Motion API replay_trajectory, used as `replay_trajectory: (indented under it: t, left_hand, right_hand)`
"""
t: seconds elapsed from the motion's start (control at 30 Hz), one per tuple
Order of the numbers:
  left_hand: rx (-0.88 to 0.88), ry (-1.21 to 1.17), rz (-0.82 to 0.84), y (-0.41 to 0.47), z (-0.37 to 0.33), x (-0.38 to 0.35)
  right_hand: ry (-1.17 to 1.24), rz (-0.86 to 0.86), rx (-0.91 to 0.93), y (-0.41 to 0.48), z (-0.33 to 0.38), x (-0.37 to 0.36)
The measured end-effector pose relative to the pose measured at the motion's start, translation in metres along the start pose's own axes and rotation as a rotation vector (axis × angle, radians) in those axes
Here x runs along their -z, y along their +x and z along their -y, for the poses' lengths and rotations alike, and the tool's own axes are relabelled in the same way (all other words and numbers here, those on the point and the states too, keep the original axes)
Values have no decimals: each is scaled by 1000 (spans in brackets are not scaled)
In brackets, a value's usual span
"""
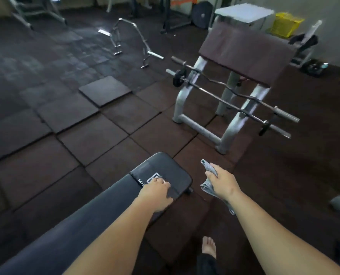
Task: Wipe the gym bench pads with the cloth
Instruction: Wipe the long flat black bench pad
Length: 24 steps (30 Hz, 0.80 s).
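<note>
The right grip (221, 182) is squeezing the grey cloth (209, 167) in the air, just beside the black bench pad (165, 165). The left grip (157, 192) is lying flat and loose on the pad's end. If that squeeze is getting soft, the cloth could be falling to the floor (85, 139).

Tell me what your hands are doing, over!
Left hand resting on bench pad. Right hand gripping cloth, beside the pad, not touching it. Nothing else on the pad in view.

grey cloth (209, 168); black bench pad (165, 169), white logo; yellow crate (286, 24).
</note>
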<state>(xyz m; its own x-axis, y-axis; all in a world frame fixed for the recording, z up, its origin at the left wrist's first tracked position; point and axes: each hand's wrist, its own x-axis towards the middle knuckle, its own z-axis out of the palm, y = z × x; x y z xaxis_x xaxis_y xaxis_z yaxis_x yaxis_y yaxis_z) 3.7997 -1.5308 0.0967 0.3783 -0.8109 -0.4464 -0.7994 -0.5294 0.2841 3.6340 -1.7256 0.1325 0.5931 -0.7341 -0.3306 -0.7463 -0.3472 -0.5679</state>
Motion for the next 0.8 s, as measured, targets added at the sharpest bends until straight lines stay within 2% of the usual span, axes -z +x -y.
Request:
replay_trajectory:
  t: [0.2,0.33,0.57,0.67,0.8]
  left_hand:
    - [297,-140,-89,51,59,-32]
    - [464,-220,-133,94,86,-78]
    - [695,-247,-312,141,124,-184]
    - [757,-218,-352,151,136,-223]
    - [753,-185,-392,163,143,-258]
  right_hand:
    - [-165,299,205,119,28,-54]
    - [-267,411,335,201,34,-103]
    - [-331,489,594,298,8,-216]
    - [-490,561,755,312,-29,-262]
    - [-659,434,969,311,-68,-285]
